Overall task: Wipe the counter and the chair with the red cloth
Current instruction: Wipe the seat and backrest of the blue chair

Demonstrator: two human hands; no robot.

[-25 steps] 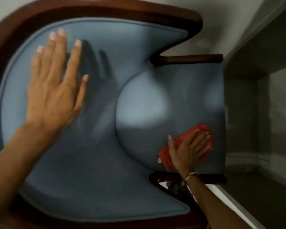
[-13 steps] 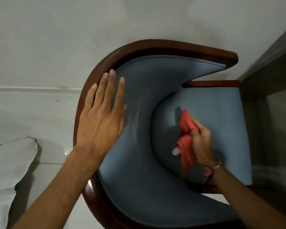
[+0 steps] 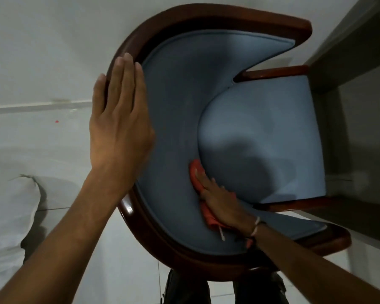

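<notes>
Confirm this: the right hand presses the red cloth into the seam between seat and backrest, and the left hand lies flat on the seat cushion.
Not quite. The head view shows the left hand flat against the chair backrest's upper edge, not the seat cushion. The right hand does press the red cloth into the seam.

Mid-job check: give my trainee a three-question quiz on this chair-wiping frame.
1. True or false: the red cloth lies on the floor.
2. Which hand presses the cloth? A) left B) right
3. Fill in: the left hand rests flat near the chair's wooden ____.

Key: 1 false, it sits under the right hand where the backrest meets the seat. 2 B. 3 rim.
</notes>
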